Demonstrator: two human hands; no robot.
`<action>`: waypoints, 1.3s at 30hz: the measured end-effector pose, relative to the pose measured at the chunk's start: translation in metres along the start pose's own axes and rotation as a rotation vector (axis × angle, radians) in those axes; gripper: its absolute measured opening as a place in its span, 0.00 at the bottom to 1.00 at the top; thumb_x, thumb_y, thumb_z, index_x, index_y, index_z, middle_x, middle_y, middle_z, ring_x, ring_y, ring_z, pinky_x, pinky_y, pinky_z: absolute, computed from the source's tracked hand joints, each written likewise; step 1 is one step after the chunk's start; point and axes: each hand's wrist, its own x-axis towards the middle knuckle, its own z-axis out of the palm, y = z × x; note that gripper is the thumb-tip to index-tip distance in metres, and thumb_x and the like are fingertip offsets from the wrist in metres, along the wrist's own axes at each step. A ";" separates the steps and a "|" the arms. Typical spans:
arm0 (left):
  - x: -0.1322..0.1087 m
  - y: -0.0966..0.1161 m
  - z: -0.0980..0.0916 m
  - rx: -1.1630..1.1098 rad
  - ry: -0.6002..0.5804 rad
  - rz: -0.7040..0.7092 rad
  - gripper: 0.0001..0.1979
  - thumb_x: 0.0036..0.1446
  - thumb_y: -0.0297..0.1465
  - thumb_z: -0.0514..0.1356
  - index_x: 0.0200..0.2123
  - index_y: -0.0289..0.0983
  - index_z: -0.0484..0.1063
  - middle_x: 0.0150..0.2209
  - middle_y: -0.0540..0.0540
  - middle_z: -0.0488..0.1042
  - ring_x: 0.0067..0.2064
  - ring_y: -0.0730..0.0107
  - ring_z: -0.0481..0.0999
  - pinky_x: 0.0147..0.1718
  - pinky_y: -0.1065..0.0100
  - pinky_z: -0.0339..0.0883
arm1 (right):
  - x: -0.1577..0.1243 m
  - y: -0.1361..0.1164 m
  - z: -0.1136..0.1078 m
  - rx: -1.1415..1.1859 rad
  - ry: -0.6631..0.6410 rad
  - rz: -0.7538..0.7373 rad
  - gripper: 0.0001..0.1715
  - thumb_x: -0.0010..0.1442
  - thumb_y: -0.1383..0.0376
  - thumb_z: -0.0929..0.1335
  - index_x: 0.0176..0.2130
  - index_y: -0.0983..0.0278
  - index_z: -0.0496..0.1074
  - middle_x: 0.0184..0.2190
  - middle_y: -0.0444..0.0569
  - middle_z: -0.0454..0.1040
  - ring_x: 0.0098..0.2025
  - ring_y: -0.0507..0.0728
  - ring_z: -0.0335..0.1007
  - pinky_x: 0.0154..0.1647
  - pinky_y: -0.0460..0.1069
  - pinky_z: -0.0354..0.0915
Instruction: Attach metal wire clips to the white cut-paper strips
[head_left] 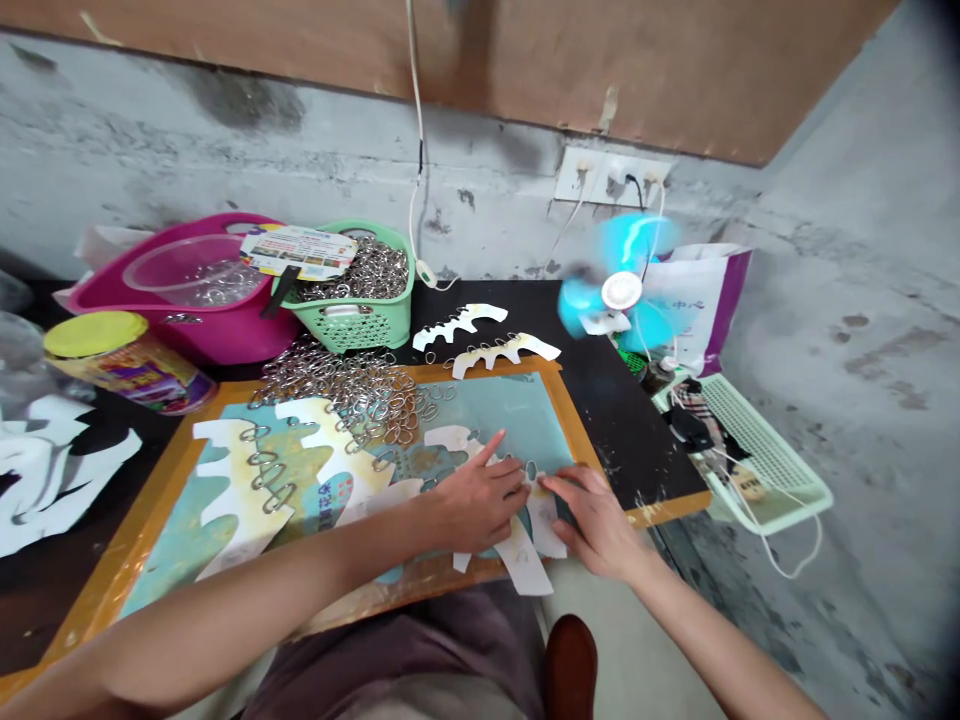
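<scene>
My left hand [484, 497] lies palm down on a white toothed paper piece [523, 565], one finger stretched away and the others bent over the paper. Just right of it, my right hand [596, 515] touches the paper's edge beside a small metal ring [532, 468] with its fingertips. Its thumb is apart from the fingers. Part of the paper is hidden under my hands. To the left, another toothed paper piece [232, 480] carries several metal rings along its edge. A heap of loose metal rings [352, 385] lies farther back on the blue mat [517, 400].
A magenta basket [232, 345] and a green basket [367, 325] of rings stand at the back left, near a yellow-lidded jar [135, 365]. Two ringed paper strips [506, 353] lie behind the mat. A blue fan [622, 290] spins beside a pale green tray [795, 485].
</scene>
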 end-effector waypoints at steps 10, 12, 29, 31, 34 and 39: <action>-0.002 -0.002 -0.006 -0.051 0.006 -0.011 0.17 0.62 0.32 0.55 0.52 0.34 0.70 0.49 0.38 0.76 0.61 0.54 0.65 0.66 0.34 0.26 | 0.004 0.006 -0.001 0.197 0.095 0.137 0.22 0.69 0.61 0.60 0.60 0.62 0.60 0.48 0.55 0.73 0.50 0.64 0.68 0.56 0.61 0.62; -0.001 -0.001 -0.008 -0.039 0.023 -0.013 0.16 0.62 0.32 0.55 0.52 0.34 0.71 0.49 0.38 0.76 0.61 0.53 0.64 0.66 0.33 0.26 | 0.004 0.008 0.000 0.234 0.251 0.270 0.19 0.70 0.60 0.58 0.58 0.61 0.62 0.49 0.56 0.71 0.51 0.63 0.68 0.51 0.58 0.66; -0.041 0.008 -0.088 -0.149 0.428 -0.499 0.33 0.62 0.41 0.58 0.66 0.37 0.55 0.60 0.32 0.64 0.61 0.45 0.62 0.63 0.35 0.45 | 0.067 -0.059 -0.015 0.911 0.401 0.560 0.18 0.53 0.53 0.75 0.28 0.63 0.70 0.22 0.42 0.69 0.22 0.50 0.59 0.21 0.45 0.55; -0.032 0.003 -0.107 -0.212 0.311 -0.411 0.20 0.62 0.43 0.59 0.53 0.39 0.72 0.59 0.35 0.65 0.62 0.46 0.62 0.61 0.40 0.53 | 0.077 -0.074 -0.023 0.964 0.355 0.515 0.17 0.53 0.55 0.75 0.29 0.63 0.71 0.22 0.42 0.68 0.23 0.50 0.59 0.22 0.45 0.55; -0.027 -0.002 -0.129 -0.327 0.186 -0.261 0.11 0.64 0.36 0.59 0.35 0.38 0.79 0.53 0.40 0.70 0.60 0.56 0.65 0.59 0.53 0.60 | 0.089 -0.092 -0.034 1.024 0.288 0.434 0.16 0.54 0.55 0.75 0.29 0.63 0.70 0.24 0.42 0.68 0.25 0.51 0.59 0.24 0.45 0.55; -0.047 0.013 -0.159 -0.314 0.152 -0.239 0.10 0.61 0.36 0.63 0.31 0.39 0.81 0.52 0.44 0.72 0.59 0.65 0.67 0.58 0.64 0.63 | 0.088 -0.119 -0.042 0.955 0.116 0.323 0.21 0.58 0.50 0.72 0.26 0.63 0.68 0.21 0.41 0.61 0.23 0.50 0.53 0.21 0.45 0.50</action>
